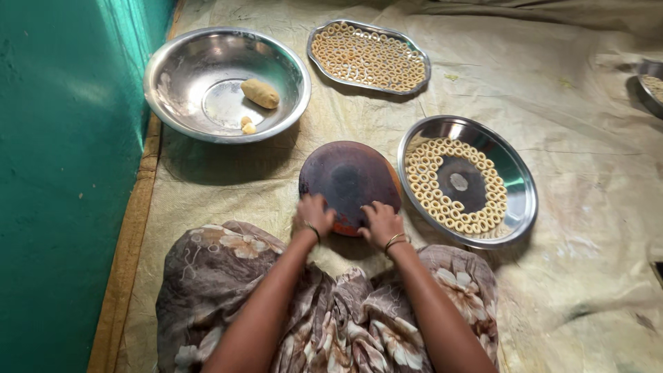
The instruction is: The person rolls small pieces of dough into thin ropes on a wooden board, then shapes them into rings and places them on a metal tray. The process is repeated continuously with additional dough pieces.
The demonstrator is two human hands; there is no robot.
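A round dark wooden board (349, 179) lies on the floor sheet in front of my knees. Both hands rest on its near edge, fingers curled down and slightly blurred: my left hand (315, 215) on the left side, my right hand (380, 222) on the right. What lies under the fingers is hidden. Right of the board sits a round steel plate (521, 200) with several small dough rings (428, 176) arranged in circles. At the upper left a large steel bowl (173, 62) holds a lump of dough (260, 93) and two small bits (247, 126).
An oval steel tray (318, 34) full of dough rings sits at the back centre. Another steel dish (646, 86) shows at the right edge. A green wall (62, 173) runs along the left. A wrinkled pale sheet (587, 276) covers the floor.
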